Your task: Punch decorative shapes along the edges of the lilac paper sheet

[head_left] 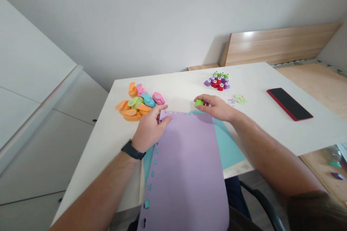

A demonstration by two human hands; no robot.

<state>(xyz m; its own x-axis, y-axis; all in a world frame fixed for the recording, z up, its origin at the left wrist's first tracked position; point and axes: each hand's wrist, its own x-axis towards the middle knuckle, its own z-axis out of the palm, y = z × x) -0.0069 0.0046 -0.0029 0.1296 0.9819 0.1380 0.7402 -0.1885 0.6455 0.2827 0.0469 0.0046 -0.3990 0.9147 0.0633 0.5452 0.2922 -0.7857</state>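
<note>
A purple sheet (191, 158) with shaped holes along its left and top edges reaches from the table over its front edge. My left hand (153, 126) pinches its upper left corner, thumb on top and fingers partly hidden beneath. At the top edge, toward the right corner, my right hand (214, 107) grips a small green craft punch (199, 103) between thumb and fingers. Whether the punch is fitted over the paper is hard to make out. Beneath the purple sheet lies a turquoise sheet (229, 144).
Large colourful craft punches (135, 103) lie at the left, and several small ones (219, 81) cluster at the back right. Paper cut-outs (239, 98) are piled on the white table (260, 122). Farther right rests a black, red-edged flat object (288, 104).
</note>
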